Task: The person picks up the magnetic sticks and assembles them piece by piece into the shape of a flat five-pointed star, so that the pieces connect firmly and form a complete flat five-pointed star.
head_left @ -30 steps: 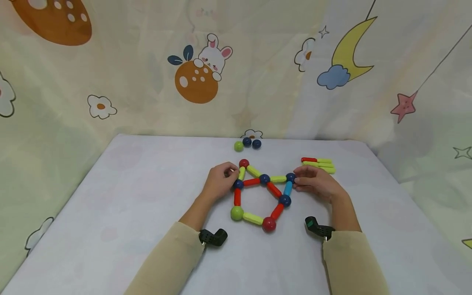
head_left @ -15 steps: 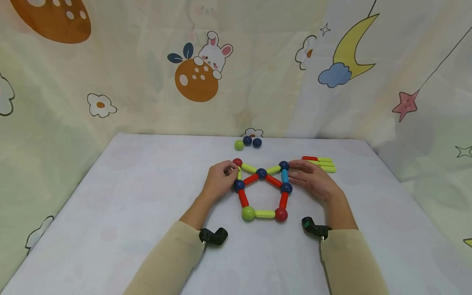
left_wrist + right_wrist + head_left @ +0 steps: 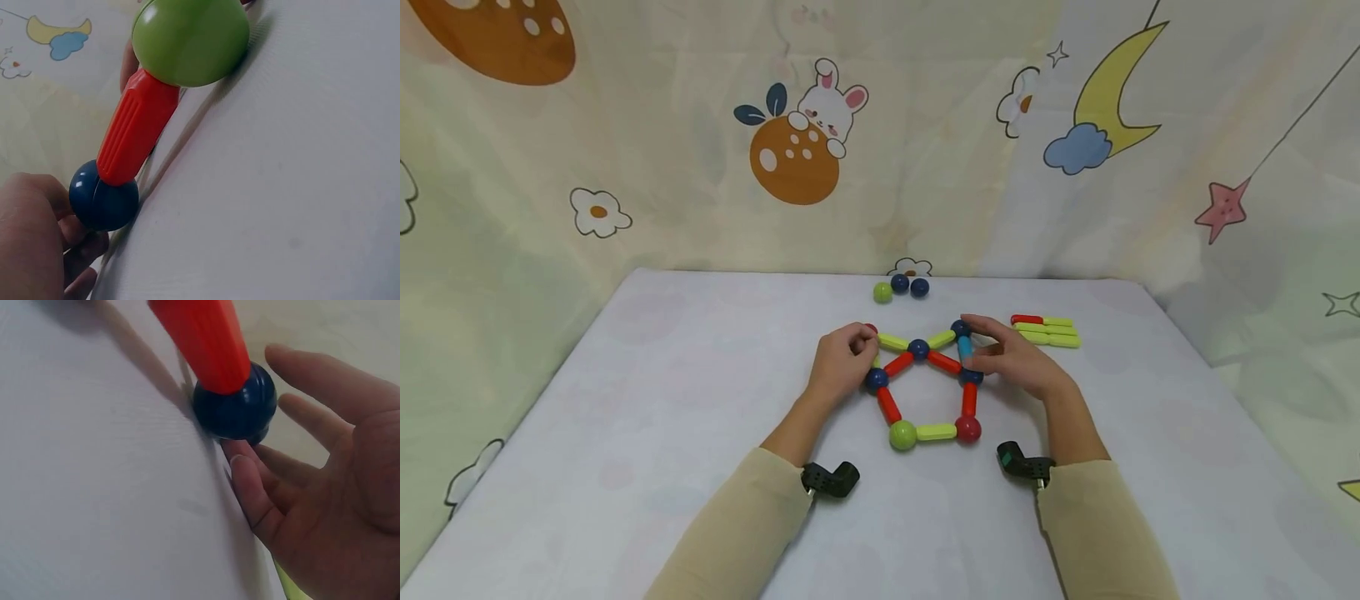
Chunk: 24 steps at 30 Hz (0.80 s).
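Note:
A flat figure of coloured balls and sticks lies between the hands in the head view. Its ring has a green ball (image 3: 902,435), a red ball (image 3: 968,429), and blue balls (image 3: 918,350) joined by red sticks (image 3: 890,406) and a yellow-green stick (image 3: 936,432). My left hand (image 3: 841,360) pinches the left yellow-green stick, fingers curled beside the far red ball (image 3: 871,328), which is partly covered. My right hand (image 3: 1018,354), fingers spread, touches the light-blue stick (image 3: 966,347) and the far-right blue ball (image 3: 959,328). In the right wrist view, fingers reach around a blue ball (image 3: 234,409).
Behind the figure lie a loose green ball (image 3: 882,292) and two loose blue balls (image 3: 919,287). Several spare sticks (image 3: 1048,334), yellow-green and red, lie beyond the right hand. A white-covered table (image 3: 700,333) meets a printed cloth backdrop (image 3: 670,150).
The figure's ring has turned and straightened into a more even shape. The right hand has moved inward and left, its fingers now over the light-blue stick; the left hand keeps its hold.

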Tool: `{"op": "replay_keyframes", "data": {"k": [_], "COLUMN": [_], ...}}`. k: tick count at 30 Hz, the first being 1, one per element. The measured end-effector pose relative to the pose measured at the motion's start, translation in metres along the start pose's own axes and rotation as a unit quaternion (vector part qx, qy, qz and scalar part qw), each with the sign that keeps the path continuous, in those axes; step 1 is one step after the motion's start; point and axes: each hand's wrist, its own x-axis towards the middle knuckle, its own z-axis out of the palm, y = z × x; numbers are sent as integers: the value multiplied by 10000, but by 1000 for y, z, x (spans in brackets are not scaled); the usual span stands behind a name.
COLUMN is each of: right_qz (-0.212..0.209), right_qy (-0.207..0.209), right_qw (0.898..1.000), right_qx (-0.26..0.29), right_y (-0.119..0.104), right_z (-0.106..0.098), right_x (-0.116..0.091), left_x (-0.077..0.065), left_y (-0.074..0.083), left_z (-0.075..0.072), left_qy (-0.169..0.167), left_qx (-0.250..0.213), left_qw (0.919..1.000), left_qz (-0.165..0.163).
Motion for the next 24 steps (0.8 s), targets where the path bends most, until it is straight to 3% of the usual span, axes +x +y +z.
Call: {"op": "replay_keyframes", "data": {"k": [5,10,15,19,24], "right_qz": [91,175,135,74,148], "right_qy": [11,45,10,-18,27], "right_qw": [9999,9998,9999,9998,9988], "right_qx": [-89,-41,-32,-206,-465], "right_y": [-1,-5,-4,-4,-7], "right_z": [-3,-3,-2,1,6], "right_x": [-2,-3,-1,1,4], "left_x": [0,3,3,3,4], "left_y": [0,1,4,3,1], "left_z": [1,0,0,0,0], "left_qy": [58,378,621,547,294], "left_qx": [144,289,258,364,386], "left_qw": [9999,9988,9977,9977,9988], "left_qz": [33,127,-86,-152,-1]}}
